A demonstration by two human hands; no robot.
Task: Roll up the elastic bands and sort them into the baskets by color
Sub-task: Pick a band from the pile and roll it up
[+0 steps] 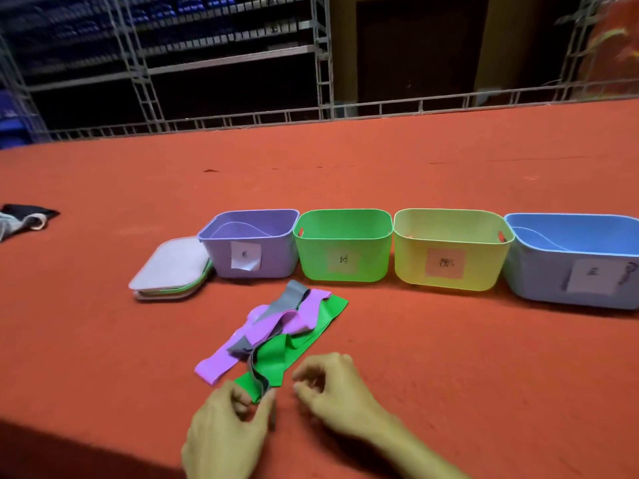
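Red-orange felt tabletop (449,357) throughout, dim shelving (173,63) behind its far edge.

Near centre: loose tangle of flat elastic bands, unrolled.
- Running from far right down to near left: green band (276,357).
- Crossing over it and trailing along its near end: grey band (290,299).
- Looped on the left of both: purple band (214,366).

Near end of green band, with grey strip alongside, pinched between thumb and fingers of left hand (228,426). Just right of that same end, apart from it: right hand (332,392), fingers loosely curled, holding nothing.

Beyond the tangle, in a row left to right, sides touching or nearly so: purple basket (221,257), green basket (311,257), yellow basket (411,261), blue basket (532,271). Paper label on the near wall of each; writing too blurred to read.

Left of purple basket, touching it: flat stack of lids (171,267). At far left edge: dark cloth bundle (24,217), well apart from everything else.
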